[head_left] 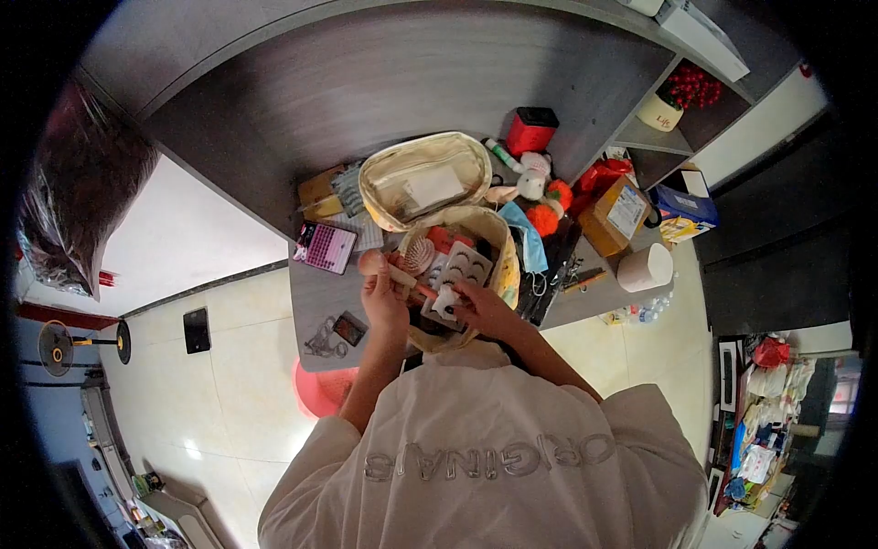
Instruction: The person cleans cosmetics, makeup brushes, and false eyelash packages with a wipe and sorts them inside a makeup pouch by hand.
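An open cosmetic bag (506, 274) stands on the grey desk, its lid (375, 206) folded back with a white card in the lid pocket. Inside lie a pink hairbrush (420, 256), an eyelash tray (465, 266) and other small items. At the bag's left side, my left hand (384, 300) is closed on a pinkish handled item (401, 275), perhaps a brush. Over the bag's front part, my right hand (481, 309) has its fingers closed on a small white object (446, 302), too small to name.
Left of the bag are a pink-and-black palette (326, 247), a cable (322, 340) and a small dark card (348, 328). Rightward lie a blue mask (526, 236), plush toys (531, 183), a cardboard box (617, 216) and a white roll (646, 268). A red box (531, 133) stands behind.
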